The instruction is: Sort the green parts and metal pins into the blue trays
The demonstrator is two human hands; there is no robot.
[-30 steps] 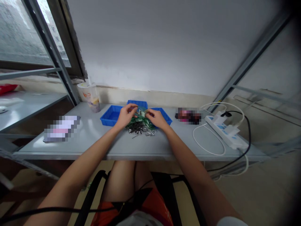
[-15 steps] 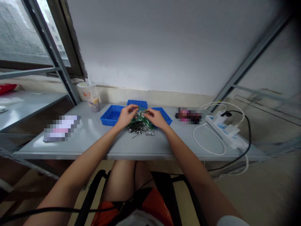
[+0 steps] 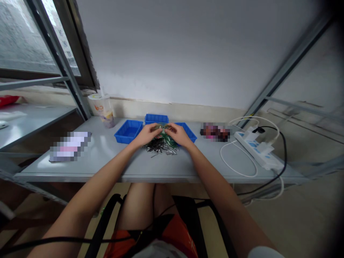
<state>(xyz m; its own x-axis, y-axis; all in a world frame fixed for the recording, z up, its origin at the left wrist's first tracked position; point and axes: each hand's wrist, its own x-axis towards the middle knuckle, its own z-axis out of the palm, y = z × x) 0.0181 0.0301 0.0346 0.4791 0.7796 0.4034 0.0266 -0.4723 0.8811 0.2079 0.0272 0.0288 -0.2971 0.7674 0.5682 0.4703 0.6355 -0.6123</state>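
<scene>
Fingertips of the left hand (image 3: pixel 146 134) and right hand (image 3: pixel 179 135) close around a small green piece (image 3: pixel 162 126) and hide most of it. The right hand covers much of a blue tray (image 3: pixel 192 134). The metal bits (image 3: pixel 160 146) are too small to identify. A flat thing (image 3: pixel 70 146) and a dark thing (image 3: pixel 216 131) are pixelated.

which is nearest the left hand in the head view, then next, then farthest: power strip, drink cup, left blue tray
From the left hand, gripping a green board:
1. left blue tray, just left of it
2. drink cup, back left
3. power strip, far right
</scene>
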